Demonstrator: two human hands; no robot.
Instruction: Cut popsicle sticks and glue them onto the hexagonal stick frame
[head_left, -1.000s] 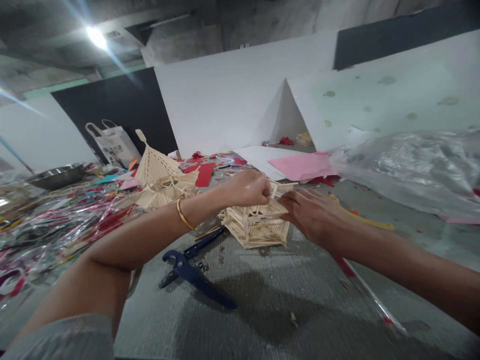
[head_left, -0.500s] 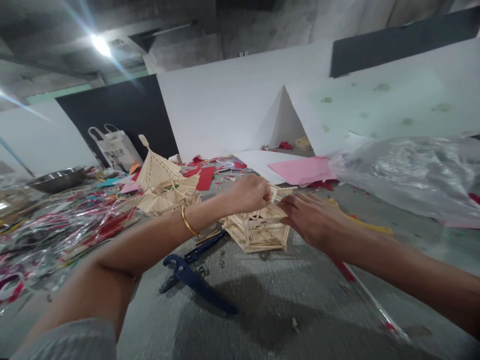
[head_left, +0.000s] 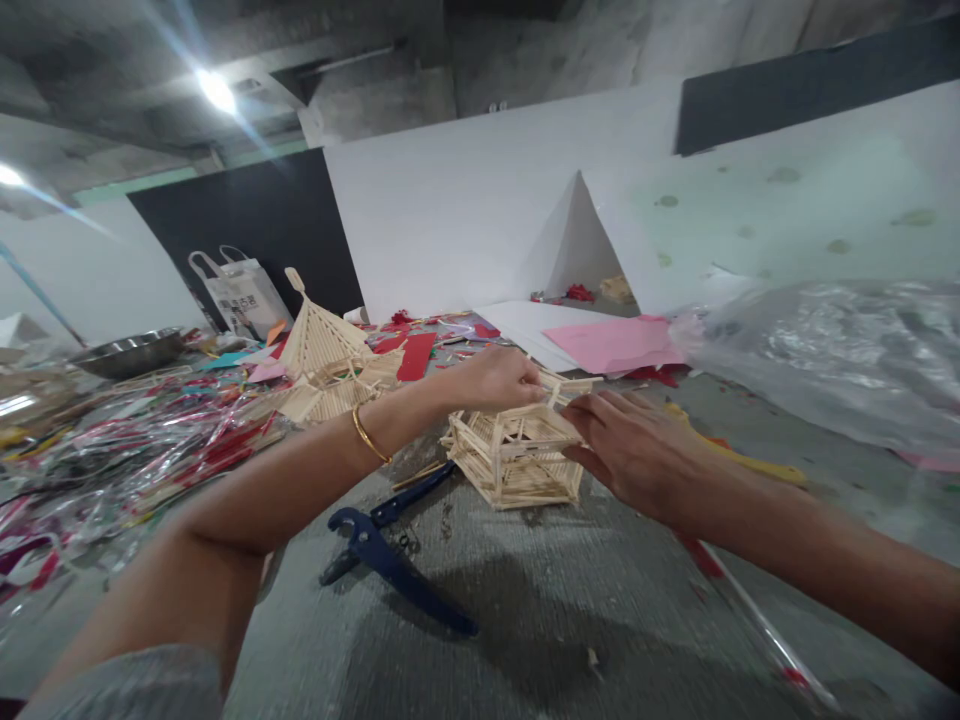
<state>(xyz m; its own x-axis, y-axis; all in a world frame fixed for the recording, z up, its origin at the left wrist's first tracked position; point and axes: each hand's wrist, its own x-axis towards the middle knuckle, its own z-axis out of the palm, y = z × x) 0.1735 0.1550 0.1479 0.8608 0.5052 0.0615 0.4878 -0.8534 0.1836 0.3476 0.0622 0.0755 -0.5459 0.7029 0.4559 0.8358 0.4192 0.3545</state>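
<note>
A small many-sided frame of thin wooden sticks (head_left: 517, 470) sits on the grey floor between my hands. My left hand (head_left: 491, 380) is closed in a pinch above its top edge; what lies between the fingertips is hidden. At the right side, my right hand (head_left: 619, 435) has its fingers bent against the frame's upper rim, the thumb lower down, gripping it. Just in front and to the left lies a dark blue hand tool (head_left: 397, 570) with spread handles. Behind my left forearm stands a larger stick structure with a pointed roof (head_left: 322, 340).
Plastic-wrapped strips (head_left: 172, 450) and a metal bowl (head_left: 131, 355) crowd the left. Pink paper (head_left: 611, 345) lies behind the frame, clear plastic sheeting (head_left: 847, 330) at right. A yellow tool (head_left: 739, 460) and a clear rod (head_left: 765, 625) lie near my right arm.
My right hand has shifted slightly, its thumb now showing apart from the fingers. My left hand stays at the frame's top. The whole view has swung slightly, moving the scene rightward.
</note>
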